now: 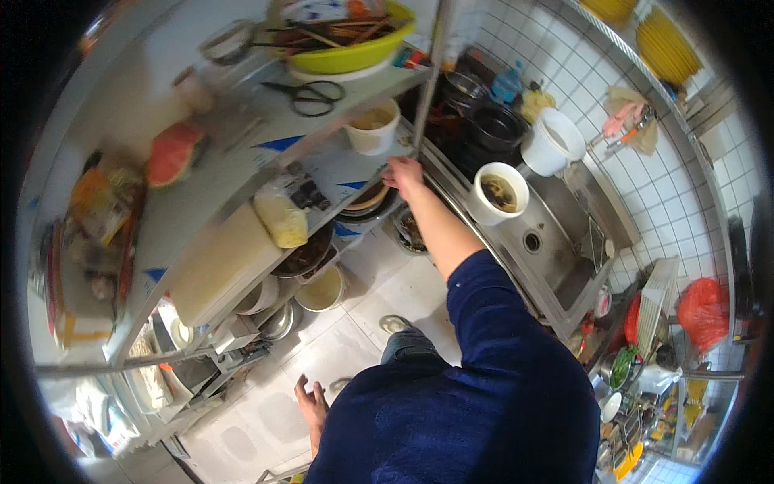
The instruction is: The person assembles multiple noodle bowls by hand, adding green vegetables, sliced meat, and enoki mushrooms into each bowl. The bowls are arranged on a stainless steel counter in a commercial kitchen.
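My right arm reaches far forward, and my right hand (403, 175) is at the edge of a metal shelf (329, 173). Its fingers are curled together; what they grip, if anything, is too small to make out. Just beyond that hand, a white tub (372, 142) with yellowish contents stands on the shelf. Beneath the hand, round pans or lids (363, 214) sit on a lower level. Low on my left side hangs my left hand (311, 403), fingers apart and holding nothing, above the tiled floor.
A steel sink (556, 234) lies to the right, with a white bucket (477, 200) of dark contents at its edge. Scissors (314, 98), a watermelon piece (172, 155) and a yellow-green basin (347, 58) occupy the upper left shelf. A white bucket (321, 290) stands below.
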A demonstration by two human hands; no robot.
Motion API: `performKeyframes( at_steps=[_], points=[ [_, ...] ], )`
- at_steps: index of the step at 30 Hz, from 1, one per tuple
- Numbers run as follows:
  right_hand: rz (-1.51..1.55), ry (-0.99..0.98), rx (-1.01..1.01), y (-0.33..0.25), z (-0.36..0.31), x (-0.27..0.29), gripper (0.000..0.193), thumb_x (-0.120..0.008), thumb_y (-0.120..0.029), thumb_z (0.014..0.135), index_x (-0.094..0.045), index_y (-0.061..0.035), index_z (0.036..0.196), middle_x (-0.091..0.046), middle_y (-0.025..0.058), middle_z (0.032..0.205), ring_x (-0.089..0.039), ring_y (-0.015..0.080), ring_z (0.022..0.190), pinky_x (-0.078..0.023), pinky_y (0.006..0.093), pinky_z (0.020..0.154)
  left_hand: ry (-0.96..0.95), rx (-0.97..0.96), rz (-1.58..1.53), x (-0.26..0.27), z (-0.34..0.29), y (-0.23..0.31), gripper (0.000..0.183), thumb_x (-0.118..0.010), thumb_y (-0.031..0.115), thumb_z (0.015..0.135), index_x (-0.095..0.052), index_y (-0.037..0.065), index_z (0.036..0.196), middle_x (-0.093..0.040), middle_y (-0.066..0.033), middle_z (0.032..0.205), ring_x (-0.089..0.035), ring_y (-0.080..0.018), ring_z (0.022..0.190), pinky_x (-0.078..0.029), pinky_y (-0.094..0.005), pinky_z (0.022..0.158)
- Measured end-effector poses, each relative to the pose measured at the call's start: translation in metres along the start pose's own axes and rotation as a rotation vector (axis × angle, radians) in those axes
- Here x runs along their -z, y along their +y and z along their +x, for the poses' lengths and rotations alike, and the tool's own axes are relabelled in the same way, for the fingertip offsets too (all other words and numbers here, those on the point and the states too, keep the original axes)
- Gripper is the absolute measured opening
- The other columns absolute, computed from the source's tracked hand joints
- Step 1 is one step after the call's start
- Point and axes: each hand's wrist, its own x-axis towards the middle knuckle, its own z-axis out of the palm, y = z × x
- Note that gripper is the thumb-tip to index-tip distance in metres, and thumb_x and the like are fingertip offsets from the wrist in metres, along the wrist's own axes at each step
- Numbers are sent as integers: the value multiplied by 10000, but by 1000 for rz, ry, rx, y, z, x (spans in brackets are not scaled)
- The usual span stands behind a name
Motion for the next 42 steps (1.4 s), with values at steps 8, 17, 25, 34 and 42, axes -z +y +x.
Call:
performKeyframes(
  at_steps=[8, 17, 25, 34, 42],
  points=[
    [75, -133, -110, 71, -81, 99, 374, -729, -295, 1035, -626, -58, 1305, -681, 107, 1195, -747, 221, 891, -628, 364, 691, 3, 346, 404, -20, -70, -82, 531, -719, 299, 1047, -549, 14, 1462, -623, -226, 1346, -730, -335, 1077, -571, -433, 934],
    [222, 523, 33, 8, -118, 319, 578, -589, -469, 1076, -452, -12, 1402, -601, 163, 1190, -739, 320, 853, -665, 459, 628, -278, 235, 509, -45, -70, -82, 544, -767, 319, 1002, -595, -2, 1406, -669, -252, 1291, -679, -379, 1178, -532, -462, 1027],
    [79, 400, 24, -15, -87, 321, 309, -635, -37, 1013, -515, 26, 1291, -693, 232, 1175, -778, 305, 841, -718, 404, 670, -105, -27, 182, -74, 29, -4, 429, -714, 181, 1045, -584, -16, 1404, -693, -209, 1320, -798, -265, 891, -626, -379, 819],
    [-324, -35, -116, 52, -178, 247, 121, -601, 27, 963, -611, 24, 1084, -668, 104, 1015, -720, 204, 739, -677, 322, 583, -342, 34, -295, -114, -9, 139, 335, -628, 105, 1096, -607, -64, 1385, -694, -171, 1335, -766, -280, 1102, -610, -371, 974],
    [-467, -798, -388, 121, -266, 121, 155, -584, 24, 932, -559, -15, 1080, -687, 104, 993, -703, 187, 709, -631, 318, 563, -97, 281, -490, -121, -40, 136, 345, -698, 175, 1035, -659, -59, 1285, -746, -157, 1149, -746, -178, 932, -616, -311, 784]
  ],
)
